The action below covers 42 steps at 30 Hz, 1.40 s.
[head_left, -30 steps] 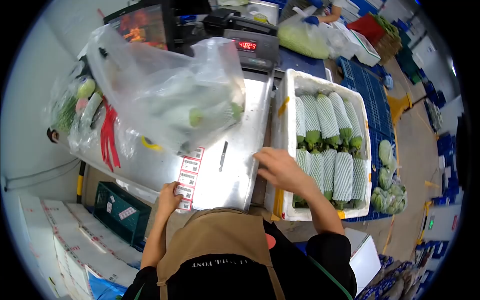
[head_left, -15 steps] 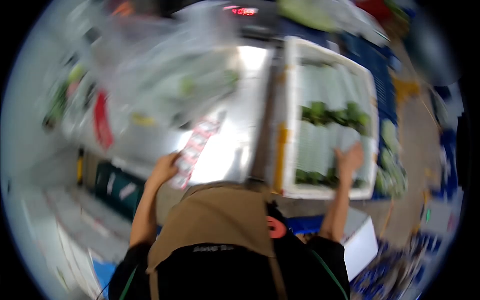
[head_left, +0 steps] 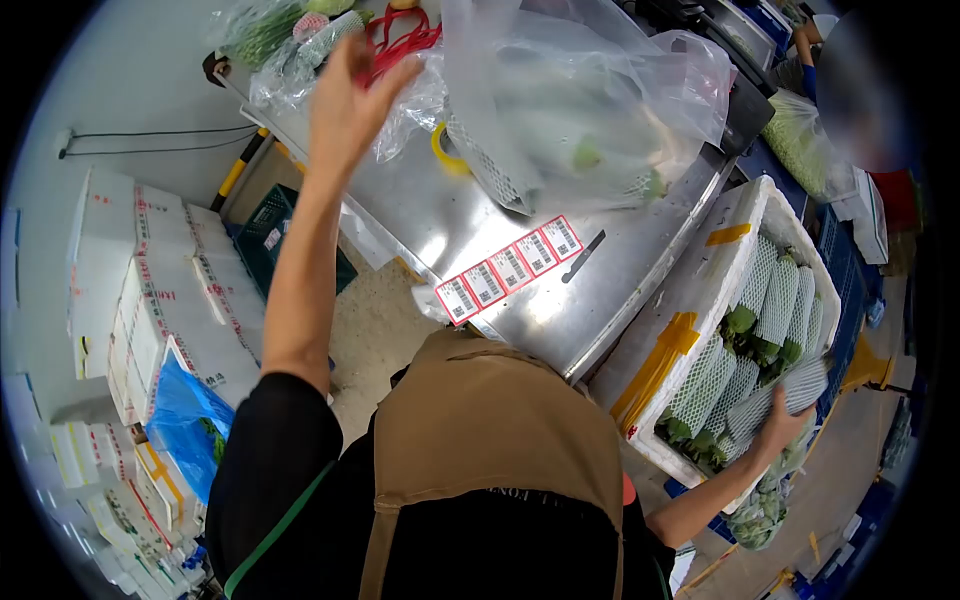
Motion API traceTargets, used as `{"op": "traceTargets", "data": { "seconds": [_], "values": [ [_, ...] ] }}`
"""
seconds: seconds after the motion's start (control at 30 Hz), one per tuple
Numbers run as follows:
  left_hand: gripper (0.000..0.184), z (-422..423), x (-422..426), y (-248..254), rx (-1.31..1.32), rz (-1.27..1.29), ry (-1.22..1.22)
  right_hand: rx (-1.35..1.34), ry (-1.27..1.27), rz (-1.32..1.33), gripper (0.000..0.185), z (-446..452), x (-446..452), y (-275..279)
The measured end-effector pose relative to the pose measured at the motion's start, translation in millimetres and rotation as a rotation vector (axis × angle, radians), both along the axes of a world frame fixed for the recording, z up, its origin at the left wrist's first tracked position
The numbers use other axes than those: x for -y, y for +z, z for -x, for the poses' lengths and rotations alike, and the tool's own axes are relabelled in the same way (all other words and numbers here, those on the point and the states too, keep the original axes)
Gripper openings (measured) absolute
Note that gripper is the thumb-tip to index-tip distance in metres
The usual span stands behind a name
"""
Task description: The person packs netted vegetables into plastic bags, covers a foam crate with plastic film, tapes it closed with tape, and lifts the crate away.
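My left hand (head_left: pixel 352 105) is raised over the far left of the metal table, slightly blurred, thumb and fingers apart and nothing seen in it. Just behind it are red straps (head_left: pixel 408 45) and clear plastic. My right hand (head_left: pixel 786 428) is closed around a zucchini in a white foam net (head_left: pixel 803 386) at the right side of a white foam box (head_left: pixel 648 350). Several more netted zucchini (head_left: pixel 700 385) lie in rows there, green stem ends showing. A strip of red-bordered barcode labels (head_left: pixel 510 267) lies on the table near my apron.
A large clear bag (head_left: pixel 590 110) with netted produce covers the back of the metal table (head_left: pixel 400 205). Near it are a yellow tape roll (head_left: pixel 450 150) and a small black strip (head_left: pixel 584 256). White cartons (head_left: pixel 165 290) and a dark green crate (head_left: pixel 290 245) stand left. Another person's arm (head_left: pixel 803 48) shows at top right.
My left hand has left the label strip and risen toward the red straps. My right hand stays at the box on a netted zucchini. The head view has turned.
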<state>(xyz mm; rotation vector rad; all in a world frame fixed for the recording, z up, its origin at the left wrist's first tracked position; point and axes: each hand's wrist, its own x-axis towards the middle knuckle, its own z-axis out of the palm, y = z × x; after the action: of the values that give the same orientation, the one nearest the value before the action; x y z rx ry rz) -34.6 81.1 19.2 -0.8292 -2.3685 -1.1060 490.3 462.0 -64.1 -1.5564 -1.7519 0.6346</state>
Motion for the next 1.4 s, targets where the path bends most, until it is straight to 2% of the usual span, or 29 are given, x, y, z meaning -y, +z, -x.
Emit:
{"op": "traceTargets", "data": {
  "seconds": [0.03,0.1,0.2,0.3,0.33,0.37,0.43,0.5,0.57,0.63,0.67,0.73,0.8,0.87,0.97,1.0,1.1,1.13,1.2,1.23,1.27,1.33,1.4],
  "values": [
    [0.052,-4,-22,27,-0.206,-0.083,0.030,-0.149,0.063,-0.028,0.087,26,12,29],
    [0.059,4,-55,69,-0.078,-0.100,0.142,-0.541,0.256,-0.120,0.075,55,6,55],
    [0.069,47,-103,72,-0.081,-0.121,0.172,-0.959,0.562,-0.092,0.058,99,-12,91],
    [0.066,66,-119,72,0.072,0.063,0.076,-1.350,0.853,0.043,0.047,180,14,139],
    [0.056,91,-122,55,0.062,-0.071,-0.131,-1.381,0.913,0.118,0.045,205,27,154],
    [0.049,83,-118,55,0.301,-0.287,-0.295,-1.413,0.979,0.184,0.043,228,38,167],
    [0.036,46,-113,75,0.749,-0.700,-0.674,-1.420,1.145,0.128,0.045,279,52,172],
    [0.045,15,-75,104,1.000,-0.639,-0.930,-1.451,1.094,0.016,0.049,329,90,180],
    [0.032,-19,-54,128,1.034,-0.808,-0.897,-1.307,1.133,-0.017,0.066,364,119,190],
    [0.037,-36,-38,140,1.039,-0.788,-0.933,-1.216,1.290,0.053,0.078,395,134,176],
    [0.038,-42,-29,143,1.032,-0.800,-0.972,-1.119,1.366,-0.002,0.084,409,136,159],
    [0.042,-47,-17,146,1.032,-0.821,-1.044,-0.645,1.478,-0.376,0.090,414,144,152],
    [0.048,-46,-10,147,1.023,-0.866,-1.041,-0.151,1.684,-0.637,0.087,427,140,127],
    [0.053,-34,-8,140,1.056,-0.891,-1.002,0.075,1.833,-0.289,0.085,425,141,102],
    [0.054,-35,-8,132,1.107,-0.954,-1.078,0.127,1.873,-0.089,0.087,410,135,95],
    [0.056,-34,-8,132,1.136,-0.926,-1.115,0.119,1.840,-0.164,0.090,406,136,91],
    [0.056,-31,-10,133,1.062,-0.898,-1.007,-0.028,1.773,-0.195,0.091,384,129,99],
    [0.054,-28,-9,133,1.018,-0.861,-1.000,-0.050,1.672,-0.213,0.093,377,125,100],
    [0.056,-24,-8,130,1.031,-0.841,-0.979,-0.075,1.637,-0.337,0.095,372,113,101],
    [0.056,-24,-13,128,1.059,-0.818,-0.991,-0.076,1.589,-0.393,0.096,363,105,100],
    [0.056,-28,-15,127,1.075,-0.805,-0.959,0.105,1.537,-0.258,0.094,346,108,118],
    [0.056,-32,-14,119,1.038,-0.707,-0.987,0.043,1.430,-0.254,0.095,341,106,117],
    [0.056,-46,-20,114,0.984,-0.538,-1.030,-0.384,1.292,-0.339,0.097,350,104,103]
  ]
}}
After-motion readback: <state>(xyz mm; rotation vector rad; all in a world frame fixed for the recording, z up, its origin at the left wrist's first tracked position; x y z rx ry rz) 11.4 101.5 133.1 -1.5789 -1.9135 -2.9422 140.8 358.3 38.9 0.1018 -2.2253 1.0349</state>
